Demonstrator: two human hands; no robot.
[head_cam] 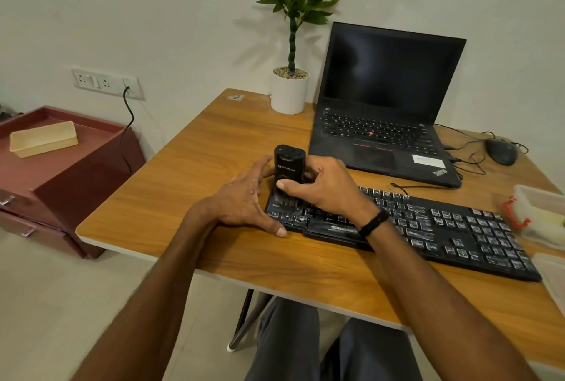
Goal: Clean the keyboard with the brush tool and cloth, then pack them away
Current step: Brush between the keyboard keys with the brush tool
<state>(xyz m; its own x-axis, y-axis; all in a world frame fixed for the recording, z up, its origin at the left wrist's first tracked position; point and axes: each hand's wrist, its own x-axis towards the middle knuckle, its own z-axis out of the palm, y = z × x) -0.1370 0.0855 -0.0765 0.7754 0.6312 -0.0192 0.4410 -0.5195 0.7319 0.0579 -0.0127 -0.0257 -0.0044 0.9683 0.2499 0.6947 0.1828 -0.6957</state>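
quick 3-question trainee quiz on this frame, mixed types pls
1. True or false: the right hand grips the brush tool.
2. Which end of the keyboard is the brush tool on? A: left. B: middle. C: right.
3. What does the left hand hold?

Key: 1 true. 2 A. 3 nothing; it rests open at the keyboard's left end.

Keyboard [428, 227] on table [189, 172], laptop [385, 123] behind it
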